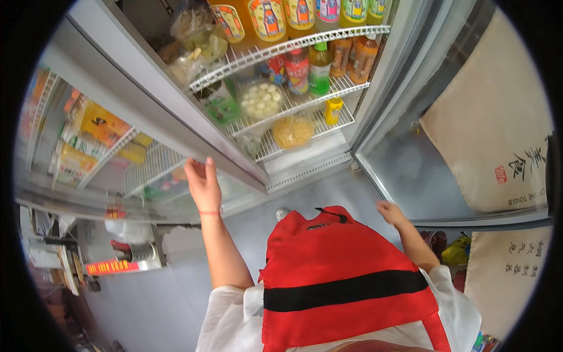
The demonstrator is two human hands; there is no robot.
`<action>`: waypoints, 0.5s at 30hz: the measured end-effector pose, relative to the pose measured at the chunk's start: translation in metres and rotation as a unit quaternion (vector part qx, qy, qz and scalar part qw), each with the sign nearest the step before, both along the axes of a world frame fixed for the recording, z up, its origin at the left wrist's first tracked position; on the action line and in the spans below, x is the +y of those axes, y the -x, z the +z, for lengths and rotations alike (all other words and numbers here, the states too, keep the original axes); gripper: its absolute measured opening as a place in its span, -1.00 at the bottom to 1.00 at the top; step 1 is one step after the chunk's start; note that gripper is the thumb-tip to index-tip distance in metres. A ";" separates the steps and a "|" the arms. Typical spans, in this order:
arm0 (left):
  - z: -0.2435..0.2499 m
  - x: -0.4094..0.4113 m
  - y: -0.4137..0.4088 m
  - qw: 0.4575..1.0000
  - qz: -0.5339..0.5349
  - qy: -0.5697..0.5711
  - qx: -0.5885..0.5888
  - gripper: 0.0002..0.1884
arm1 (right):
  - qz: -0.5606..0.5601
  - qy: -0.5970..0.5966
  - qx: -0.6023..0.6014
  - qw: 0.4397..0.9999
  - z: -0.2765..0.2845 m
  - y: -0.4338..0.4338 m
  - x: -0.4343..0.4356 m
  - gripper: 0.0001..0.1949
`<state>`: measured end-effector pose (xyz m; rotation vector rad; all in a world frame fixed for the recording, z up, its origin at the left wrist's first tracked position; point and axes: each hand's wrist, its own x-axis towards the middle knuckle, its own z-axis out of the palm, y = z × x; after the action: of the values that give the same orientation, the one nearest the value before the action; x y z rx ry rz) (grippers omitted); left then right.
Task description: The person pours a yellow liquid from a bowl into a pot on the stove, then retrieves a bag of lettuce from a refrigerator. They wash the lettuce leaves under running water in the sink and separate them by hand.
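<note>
My left hand (204,185) is raised in front of the closed left glass door (145,176) of an upright display fridge, fingers apart and nothing held. Whether its fingertips touch the door frame I cannot tell. On the other side, my right hand (390,212) is by the open right glass door (391,176), its fingers partly curled and blurred; any grip is unclear. Inside the open half, a bowl of white round eggs or balls (262,99) sits on a middle wire shelf (303,105). Below it lies a plastic-covered bowl of yellow food (293,132).
Bottled drinks (268,20) line the upper shelf. A green-capped bottle (320,68) and a small yellow bottle (334,110) stand lower. Cloth curtains (488,110) with writing hang at right. A knife holder (140,255) is at left, above the grey floor (145,303).
</note>
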<state>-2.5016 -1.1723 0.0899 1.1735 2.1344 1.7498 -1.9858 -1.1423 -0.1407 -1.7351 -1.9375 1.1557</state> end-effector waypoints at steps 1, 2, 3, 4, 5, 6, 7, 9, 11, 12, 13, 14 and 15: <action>-0.002 -0.001 0.002 0.999 0.033 0.011 0.014 -0.62 | -0.183 0.327 0.013 0.927 0.005 -0.027 -0.021 -0.74; -0.006 0.006 0.002 0.998 0.059 0.012 0.009 -0.63 | -0.363 0.379 0.070 0.848 -0.049 -0.085 -0.055 -0.70; -0.009 0.004 0.006 0.995 0.097 0.015 0.013 -0.64 | -0.450 0.371 0.157 0.797 -0.058 -0.121 -0.083 -0.64; -0.014 0.005 0.010 0.994 0.106 0.002 0.020 -0.63 | -0.497 0.370 0.147 0.771 -0.058 -0.153 -0.101 -0.68; -0.020 0.005 0.014 0.993 0.115 -0.009 0.026 -0.63 | -0.545 0.368 0.135 0.742 -0.058 -0.182 -0.111 -0.72; -0.024 0.004 0.015 0.993 0.117 -0.017 0.030 -0.63 | -0.569 0.357 0.113 0.732 -0.061 -0.211 -0.121 -0.77; -0.024 0.006 0.011 0.992 0.120 -0.008 0.020 -0.63 | -0.595 0.343 0.094 0.720 -0.067 -0.241 -0.131 -0.81; -0.018 0.013 0.009 0.991 0.132 -0.005 0.004 -0.62 | -0.559 0.348 0.142 0.739 -0.077 -0.281 -0.143 -0.71; -0.024 0.012 0.021 0.992 0.124 -0.003 0.000 -0.61 | -0.483 0.380 0.098 0.783 -0.073 -0.285 -0.129 -0.72; -0.026 0.013 0.022 0.994 0.111 -0.007 -0.013 -0.61 | -0.450 0.377 0.025 0.809 -0.077 -0.279 -0.121 -0.74; -0.026 0.012 0.023 0.995 0.097 -0.010 -0.025 -0.61 | -0.422 0.382 0.040 0.821 -0.083 -0.266 -0.114 -0.75; -0.027 0.009 0.024 0.994 0.095 -0.039 -0.029 -0.60 | -0.393 0.387 0.055 0.833 -0.091 -0.248 -0.103 -0.77; -0.028 0.008 0.020 0.993 0.091 -0.068 -0.033 -0.59 | -0.364 0.390 0.070 0.843 -0.098 -0.227 -0.090 -0.78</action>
<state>-2.5217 -1.1645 0.0620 0.9606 2.1739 2.0092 -1.7585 -1.2318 -0.2383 -2.3374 -0.5395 1.7614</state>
